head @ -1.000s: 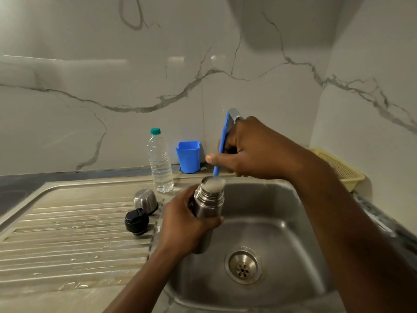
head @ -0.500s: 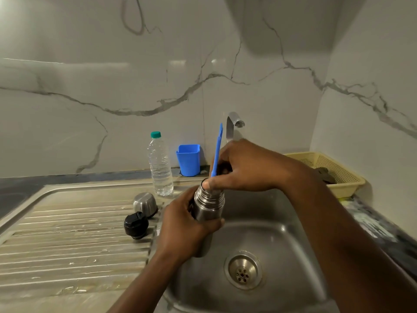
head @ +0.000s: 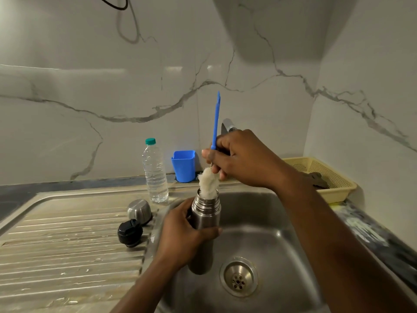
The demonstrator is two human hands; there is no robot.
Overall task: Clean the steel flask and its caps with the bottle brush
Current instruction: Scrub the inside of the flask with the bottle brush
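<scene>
The steel flask stands upright over the sink basin, and my left hand grips its body from the left. My right hand pinches the blue handle of the bottle brush just above its white bristle head. The lower bristles sit inside the flask's open mouth; the upper part sticks out. A steel cap and a black cap lie on the drainboard to the flask's left.
The steel sink has a drain at its bottom, and a tap shows behind my right hand. A clear water bottle and a blue cup stand at the back. A yellow basket sits at the right.
My right hand has lifted, pulling the brush up so its white bristle head shows above the flask mouth; half a second ago it was deep inside. The flask stays in my left hand.
</scene>
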